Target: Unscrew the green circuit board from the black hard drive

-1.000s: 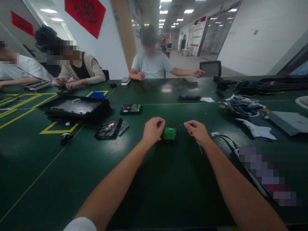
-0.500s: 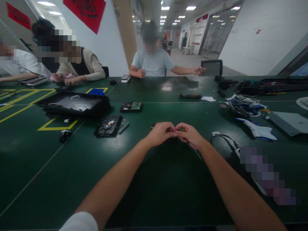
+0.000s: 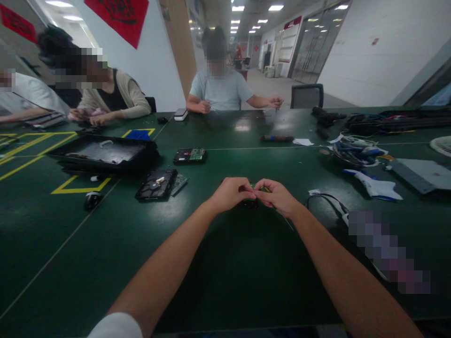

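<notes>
My left hand (image 3: pixel 232 193) is closed in a pinch over a small dark hard drive (image 3: pixel 251 203) with a bit of green board showing. What its fingertips hold is too small to make out. Against it, fingertip to fingertip, is my right hand (image 3: pixel 276 196), also closed. A thin screwdriver (image 3: pixel 287 221) is tucked in the right hand, its slim metal shaft sticking out below the palm toward me. Most of the drive lies hidden behind the fingers. To the left, an opened hard drive (image 3: pixel 157 184) rests beside a loose circuit board (image 3: pixel 179 184).
Another hard drive (image 3: pixel 190 155) and a stack of black trays (image 3: pixel 105 152) are on the left. Rightward lie a cable (image 3: pixel 326 196), a blue-white glove (image 3: pixel 373 185), a cable bundle (image 3: pixel 357 150) and a grey metal box (image 3: pixel 426 176). A co-worker (image 3: pixel 218 89) sits opposite.
The whole view has shifted slightly, with things a little further left. Both my hands keep the same pinch over the drive. The co-worker opposite has drawn an outstretched hand inward.
</notes>
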`<state>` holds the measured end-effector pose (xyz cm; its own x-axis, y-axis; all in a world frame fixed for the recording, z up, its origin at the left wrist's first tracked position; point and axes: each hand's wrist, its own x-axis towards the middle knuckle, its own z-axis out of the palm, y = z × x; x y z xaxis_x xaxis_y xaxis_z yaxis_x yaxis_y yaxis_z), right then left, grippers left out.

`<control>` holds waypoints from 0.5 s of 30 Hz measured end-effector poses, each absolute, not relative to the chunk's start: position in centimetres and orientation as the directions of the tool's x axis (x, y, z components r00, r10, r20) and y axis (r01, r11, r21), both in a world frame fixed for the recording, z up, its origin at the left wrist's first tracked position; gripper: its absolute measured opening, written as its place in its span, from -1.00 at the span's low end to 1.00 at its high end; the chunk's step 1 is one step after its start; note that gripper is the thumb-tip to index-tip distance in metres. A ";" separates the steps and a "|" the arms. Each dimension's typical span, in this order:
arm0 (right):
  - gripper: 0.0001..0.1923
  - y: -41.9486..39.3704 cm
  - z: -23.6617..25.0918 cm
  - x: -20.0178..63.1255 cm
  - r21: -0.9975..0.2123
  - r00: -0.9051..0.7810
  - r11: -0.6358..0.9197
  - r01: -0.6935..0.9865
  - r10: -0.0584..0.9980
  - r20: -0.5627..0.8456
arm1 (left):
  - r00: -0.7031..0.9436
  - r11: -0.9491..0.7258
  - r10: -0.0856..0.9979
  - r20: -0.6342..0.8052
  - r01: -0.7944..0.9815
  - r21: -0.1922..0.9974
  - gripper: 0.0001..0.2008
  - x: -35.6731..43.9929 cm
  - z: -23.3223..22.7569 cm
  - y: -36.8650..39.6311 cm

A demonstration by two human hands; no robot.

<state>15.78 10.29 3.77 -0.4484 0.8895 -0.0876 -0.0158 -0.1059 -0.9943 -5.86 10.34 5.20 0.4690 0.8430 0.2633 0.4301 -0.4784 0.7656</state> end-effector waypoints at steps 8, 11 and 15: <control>-0.68 10.6 3.5 16.1 -0.990 -0.428 -0.140 -0.014 0.896 -0.121 | 0.488 -0.568 0.805 0.337 0.472 0.675 -0.91 -6.6 5.8 10.7; -0.70 11.1 3.1 16.5 -0.990 -0.376 -0.129 -0.053 0.921 -0.100 | 0.444 -0.552 0.825 0.350 0.498 0.668 -0.90 -7.3 5.9 10.9; -0.70 12.0 2.1 17.2 -0.987 -0.283 -0.131 -0.093 0.954 -0.100 | 0.475 -0.517 0.842 0.258 0.570 0.639 -0.87 -8.5 6.2 11.3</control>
<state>17.16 11.98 2.05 -0.2832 0.9539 -0.0996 -0.0933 -0.1308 -0.9870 -8.50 11.33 6.18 0.4746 0.8416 0.2577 0.5699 -0.5169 0.6387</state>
